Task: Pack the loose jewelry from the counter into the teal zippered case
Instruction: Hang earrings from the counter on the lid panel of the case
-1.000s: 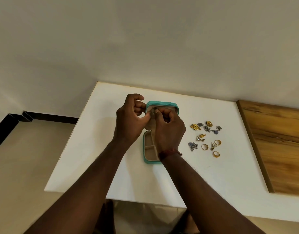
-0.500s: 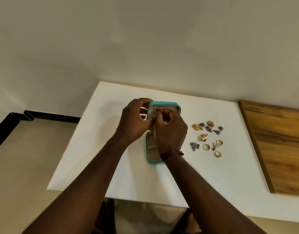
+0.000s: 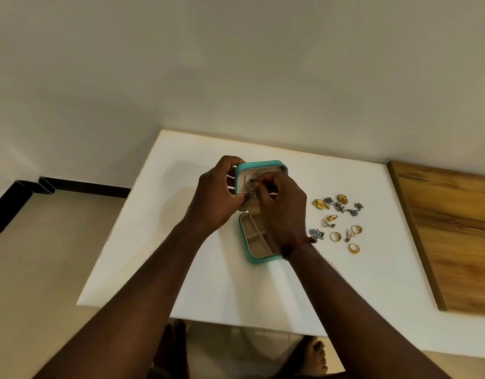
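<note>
On the white tabletop point(image 3: 208, 269) we see the teal zippered case point(image 3: 259, 257) lying open, its rigid lid propped upright so the beige compartmented lining faces us. Our left hand point(image 3: 214, 198) steadies the lid's edge while the right hand point(image 3: 283, 209) closes its grip on a small silver piece point(image 3: 253, 181), apparently fastening it inside the lid. The loose jewelry point(image 3: 338, 222), gold rings and ornate pendants, lies just right of the case.

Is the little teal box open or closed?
Open. The teal case's lid stands up, showing its cream lining, and the tray's divided compartments show below it.
</note>
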